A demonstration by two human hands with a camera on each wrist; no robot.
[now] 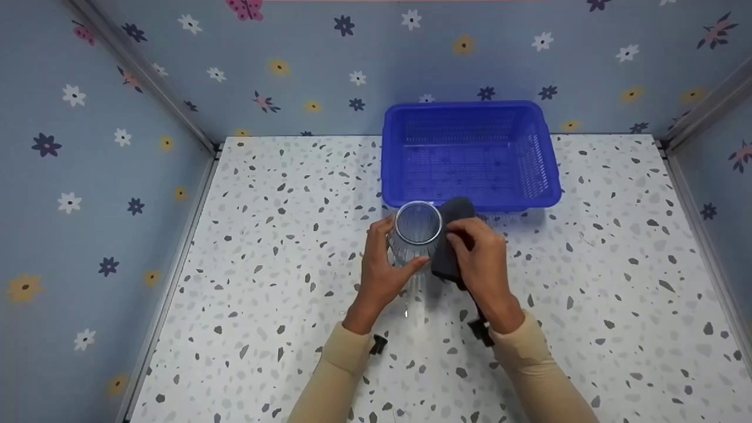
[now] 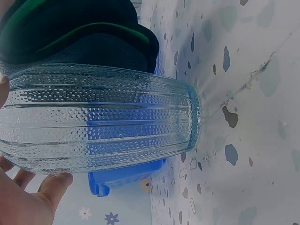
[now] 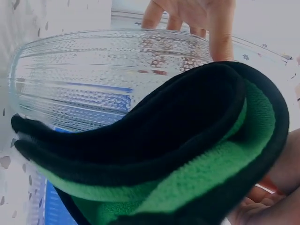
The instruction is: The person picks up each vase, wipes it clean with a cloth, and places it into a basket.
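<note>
so, your left hand (image 1: 380, 271) is wrapped round the bumpy glass cup (image 1: 415, 233), holding it just above the speckled table (image 1: 264, 247), near the front of the blue basket (image 1: 531, 154). keep that hold snug so the cup can't slip. your right hand (image 1: 483, 258) pinches the folded dark cloth (image 1: 451, 238) flat on the cup's side. rub gently, and turn the cup bit by bit.

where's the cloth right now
In the head view the folded cloth sits mid-table, pressed by the right hand against the glass tumbler, just in front of the blue basket.
</note>
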